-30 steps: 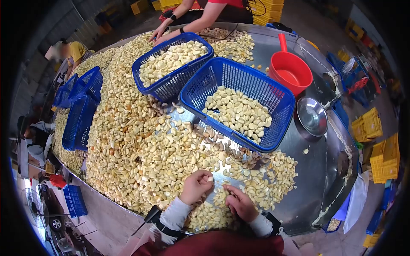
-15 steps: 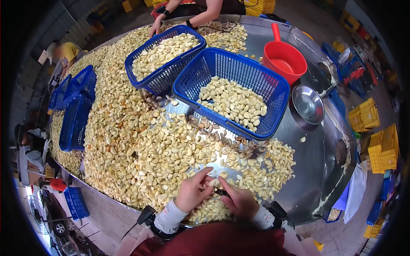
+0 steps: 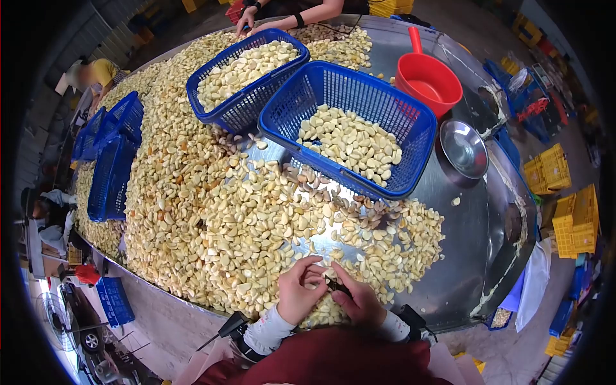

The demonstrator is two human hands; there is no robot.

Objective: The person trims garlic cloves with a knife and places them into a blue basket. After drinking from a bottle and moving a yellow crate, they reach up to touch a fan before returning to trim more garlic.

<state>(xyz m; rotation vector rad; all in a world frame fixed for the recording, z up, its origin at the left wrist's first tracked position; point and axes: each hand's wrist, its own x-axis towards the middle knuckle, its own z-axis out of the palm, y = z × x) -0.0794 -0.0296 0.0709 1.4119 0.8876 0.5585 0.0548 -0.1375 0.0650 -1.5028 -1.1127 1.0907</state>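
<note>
Now the gap closes! The left hand (image 3: 300, 294) and right hand (image 3: 362, 303), clearly apart a second ago, draw close together, the right's dark tool (image 3: 338, 287) showing more plainly. Across the table, a co-worker's second hand (image 3: 262, 27), hidden half a second ago, reappears!

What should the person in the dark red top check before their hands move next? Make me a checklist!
1. Small dark tool in the right hand: ok, it is held.
2. A piece in the left hand: cannot tell, the fingers hide it.
3. Tool's tip safely away from the fingers: cannot tell, it is too small to see.
4. Pale pieces within easy reach: ok, they lie around both hands.
5. Room in the blue basket nearest the hands: ok, its walls rise above the pieces inside.
</note>
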